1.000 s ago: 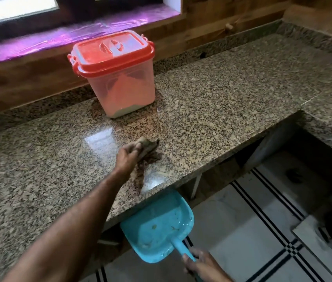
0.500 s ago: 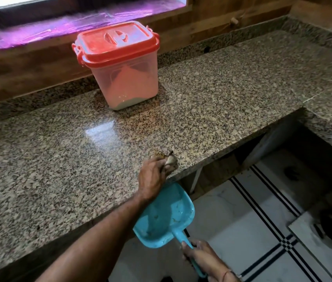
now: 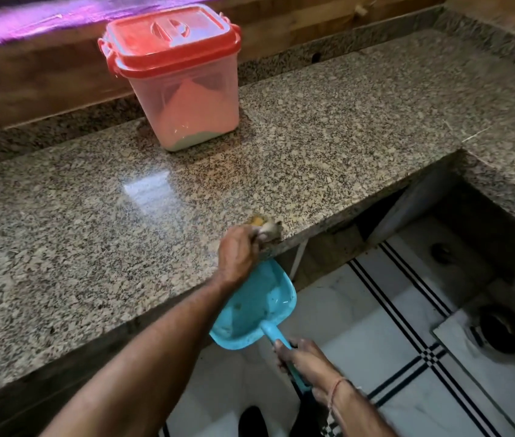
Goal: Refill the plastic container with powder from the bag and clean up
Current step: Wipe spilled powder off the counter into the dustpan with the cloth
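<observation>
Refill part looks done to me: the plastic container point(image 3: 183, 89) sits up at 11 o'clock on the table point(image 3: 76, 222), red lid on, with a heap of powder showing through the wall. No bag in sight. So I'm on the clean-up bit, getting the spilled stuff off the front edge.

My left hand point(image 3: 237, 257) is curled around a scrubby sponge point(image 3: 264, 227), fingers bunched tight on it. It's pressing the sponge on the table right at the lip, about dead centre of my view. Just below that edge, toward 6 o'clock from the sponge, is the blue dustpan point(image 3: 250, 310). Its mouth is tucked under the overhang and there are a few bits lying in it. My right hand point(image 3: 303, 361), down at 5 o'clock, is wrapped round the handle, fully closed on it.

Next move, I reckon: drag the sponge over the lip so everything drops in. The pan needs to sit snug under the edge, or it all ends up on the floor point(image 3: 360, 310).
</observation>
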